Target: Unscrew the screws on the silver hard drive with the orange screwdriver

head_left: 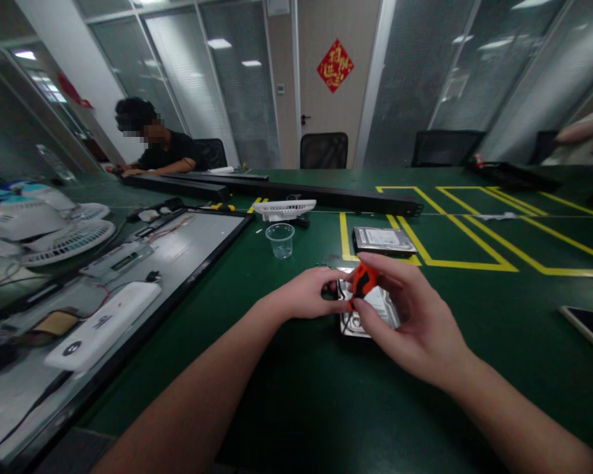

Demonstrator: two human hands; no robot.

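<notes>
A silver hard drive (375, 315) lies on the green table just in front of me. My right hand (415, 322) is closed around the orange-and-black handle of a screwdriver (363, 281) held over the drive. My left hand (309, 294) rests at the drive's left edge with its fingers curled against it. The screwdriver's tip is hidden behind my fingers.
A second hard drive (383, 239) lies farther back inside yellow floor-tape lines. A clear plastic cup (280, 239) and a white fan grille (284, 209) stand behind my hands. A large framed panel (143, 263) with parts fills the left. A person sits at the far left; a tablet (590, 329) lies right.
</notes>
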